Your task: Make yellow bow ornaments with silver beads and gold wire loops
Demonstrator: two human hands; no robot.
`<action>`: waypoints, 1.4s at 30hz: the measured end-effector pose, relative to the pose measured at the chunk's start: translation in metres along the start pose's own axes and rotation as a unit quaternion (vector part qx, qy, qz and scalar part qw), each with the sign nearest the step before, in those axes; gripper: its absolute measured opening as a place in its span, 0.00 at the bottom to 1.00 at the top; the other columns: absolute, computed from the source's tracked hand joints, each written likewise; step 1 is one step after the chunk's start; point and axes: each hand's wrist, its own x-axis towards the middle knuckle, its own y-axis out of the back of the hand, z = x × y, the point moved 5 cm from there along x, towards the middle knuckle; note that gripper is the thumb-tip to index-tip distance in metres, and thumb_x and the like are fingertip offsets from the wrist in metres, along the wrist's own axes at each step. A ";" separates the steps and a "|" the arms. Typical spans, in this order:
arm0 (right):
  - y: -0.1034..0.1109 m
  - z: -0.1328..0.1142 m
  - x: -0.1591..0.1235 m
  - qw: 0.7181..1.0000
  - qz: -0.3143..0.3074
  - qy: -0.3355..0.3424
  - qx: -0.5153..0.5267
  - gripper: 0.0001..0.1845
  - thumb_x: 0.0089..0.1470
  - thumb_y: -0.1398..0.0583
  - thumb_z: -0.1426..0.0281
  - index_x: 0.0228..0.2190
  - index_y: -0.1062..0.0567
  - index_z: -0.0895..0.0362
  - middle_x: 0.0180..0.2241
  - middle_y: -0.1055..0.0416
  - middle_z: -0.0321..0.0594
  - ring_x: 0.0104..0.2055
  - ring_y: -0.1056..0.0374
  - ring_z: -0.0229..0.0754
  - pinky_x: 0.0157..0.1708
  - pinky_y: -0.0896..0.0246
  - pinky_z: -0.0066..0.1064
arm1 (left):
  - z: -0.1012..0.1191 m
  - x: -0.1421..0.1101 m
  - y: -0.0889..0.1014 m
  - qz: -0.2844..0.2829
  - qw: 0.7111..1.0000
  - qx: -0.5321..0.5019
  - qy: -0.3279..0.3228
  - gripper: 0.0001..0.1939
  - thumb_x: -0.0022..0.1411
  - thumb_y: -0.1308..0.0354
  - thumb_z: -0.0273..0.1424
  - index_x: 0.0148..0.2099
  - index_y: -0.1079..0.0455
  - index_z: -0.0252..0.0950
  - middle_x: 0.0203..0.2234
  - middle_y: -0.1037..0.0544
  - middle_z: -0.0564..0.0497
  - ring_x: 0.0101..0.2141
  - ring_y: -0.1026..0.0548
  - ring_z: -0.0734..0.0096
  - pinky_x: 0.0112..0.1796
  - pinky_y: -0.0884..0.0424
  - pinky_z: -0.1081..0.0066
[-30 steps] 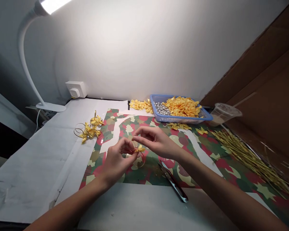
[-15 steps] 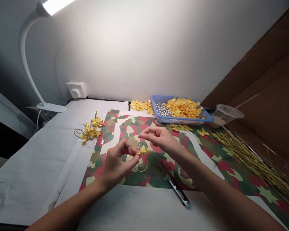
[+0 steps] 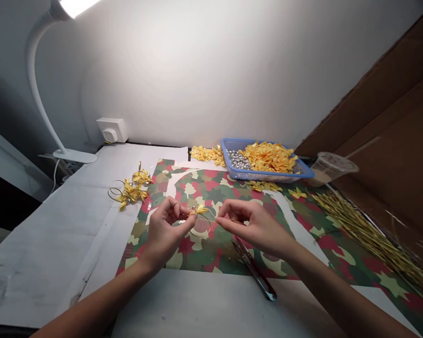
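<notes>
Two pinches, left hand (image 3: 165,230) on a yellow ribbon bow (image 3: 198,211), right hand (image 3: 255,227) apparently on its thin wire (image 3: 213,218)

1 left hand (image 3: 165,230), 1 right hand (image 3: 257,227), 1 yellow ribbon bow (image 3: 198,211) between them, 1 blue plastic basket (image 3: 226,154), 1 pair of snips (image 3: 255,272), 1 lidded plastic cup (image 3: 333,166), 1 desk lamp (image 3: 33,61), 1 wall socket (image 3: 111,130)

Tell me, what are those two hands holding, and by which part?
The left hand pinches a small yellow ribbon bow by its left side. The right hand pinches the far end of a thin gold strand running from the bow.
</notes>
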 end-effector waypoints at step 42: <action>0.004 -0.014 0.007 0.977 0.090 0.112 -0.157 0.10 0.59 0.44 0.69 0.26 0.29 0.57 0.16 0.47 0.27 0.19 0.50 0.33 0.20 0.54 0.26 | 0.022 -0.016 -0.007 -0.037 0.977 0.126 -0.166 0.11 0.50 0.41 0.23 0.23 0.40 0.41 0.20 0.25 0.55 0.30 0.20 0.66 0.30 0.26 0.72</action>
